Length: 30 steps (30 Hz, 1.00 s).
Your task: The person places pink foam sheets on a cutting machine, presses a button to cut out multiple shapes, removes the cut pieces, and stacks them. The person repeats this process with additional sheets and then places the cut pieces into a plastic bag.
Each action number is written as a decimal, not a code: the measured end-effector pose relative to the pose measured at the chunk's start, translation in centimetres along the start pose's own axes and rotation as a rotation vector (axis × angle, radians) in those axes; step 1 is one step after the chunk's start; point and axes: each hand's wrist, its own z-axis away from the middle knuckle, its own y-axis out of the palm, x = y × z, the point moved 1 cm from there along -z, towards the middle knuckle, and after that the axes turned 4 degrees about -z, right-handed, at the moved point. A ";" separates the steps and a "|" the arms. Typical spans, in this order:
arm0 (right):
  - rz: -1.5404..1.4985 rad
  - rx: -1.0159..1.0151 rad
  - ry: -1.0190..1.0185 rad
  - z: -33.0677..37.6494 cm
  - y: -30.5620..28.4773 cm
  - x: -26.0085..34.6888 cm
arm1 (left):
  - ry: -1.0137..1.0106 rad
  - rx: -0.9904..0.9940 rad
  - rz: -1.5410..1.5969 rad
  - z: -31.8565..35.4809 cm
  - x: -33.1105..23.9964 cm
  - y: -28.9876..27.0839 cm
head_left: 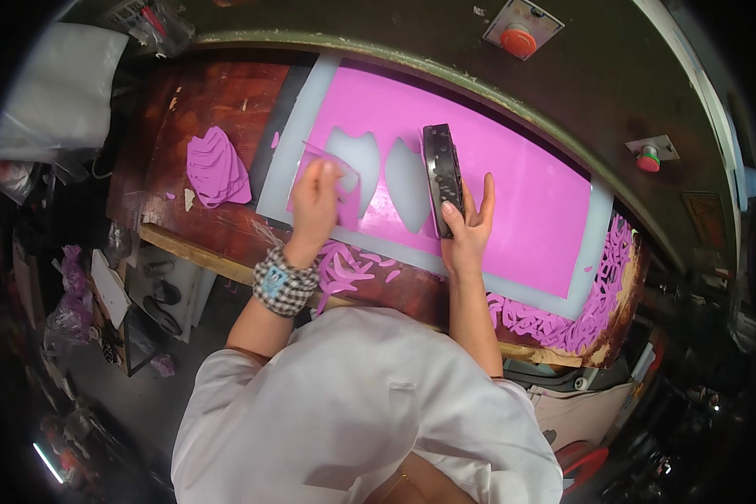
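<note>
My left hand [316, 202] pinches a thin pink cut-out piece [349, 197], blurred a little, above the left end of a pink sheet [512, 202]. In my right hand [466, 225] a black cutting die [442, 172] stands on edge, thumb at its near end and some fingers stretched out behind it. The die is over the sheet, just right of a leaf-shaped hole [406, 186]. Another hole [353, 155], with a notched top, lies nearer my left hand. Pale board shows through both. The sheet rests on this pale cutting board [584, 244].
A stack of pink cut pieces [216, 170] sits on the reddish wooden table [252, 92] at left. Pink scraps [601, 307] heap along the near and right edges. The green machine [395, 29] beyond bears a red push button [518, 40] and a smaller one [648, 160].
</note>
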 end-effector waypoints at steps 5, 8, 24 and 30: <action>-0.085 0.002 0.017 0.6 -0.3 0.4 | 0.160 0.220 -0.095 0.2 -3.0 7.8; -0.129 -0.002 0.013 0.4 -0.4 0.0 | 0.169 0.222 -0.012 0.5 -2.6 10.0; 0.854 -0.084 -0.350 0.4 -1.3 2.3 | 0.011 0.203 -0.264 -0.4 2.1 -0.1; 1.158 -0.034 -0.540 -3.5 -0.4 -0.8 | 0.061 0.164 -0.498 -3.7 2.8 0.6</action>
